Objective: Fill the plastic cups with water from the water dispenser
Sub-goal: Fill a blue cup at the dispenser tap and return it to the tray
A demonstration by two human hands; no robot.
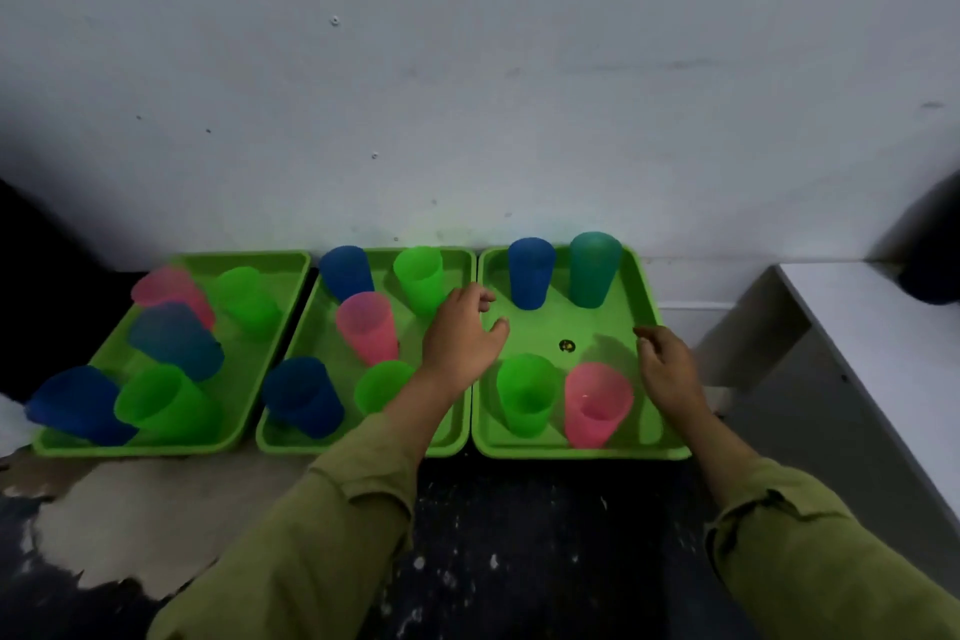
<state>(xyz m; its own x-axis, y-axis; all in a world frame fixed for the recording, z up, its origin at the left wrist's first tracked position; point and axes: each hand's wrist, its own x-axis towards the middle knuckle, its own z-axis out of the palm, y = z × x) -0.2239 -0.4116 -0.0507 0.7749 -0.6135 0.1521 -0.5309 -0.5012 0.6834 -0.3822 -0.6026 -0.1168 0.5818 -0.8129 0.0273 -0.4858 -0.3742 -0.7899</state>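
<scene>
Three green trays stand side by side against the wall: a left tray (280,270), a middle tray (322,338) and a right tray (613,333). Each holds several upright plastic cups in blue, green and pink. The right tray carries a blue cup (530,273), a teal cup (593,269), a green cup (525,392) and a pink cup (596,403). My left hand (460,335) hovers over the seam between the middle and right trays, fingers relaxed, holding nothing. My right hand (667,369) hangs above the right tray's right rim, fingers loosely curled, empty. No water dispenser shows.
A white wall rises directly behind the trays. A white bench or shelf (872,333) runs along the right. The dark floor (519,535) in front has a pale worn patch (130,525) at the left. A small dark sticker (566,345) marks the right tray's floor.
</scene>
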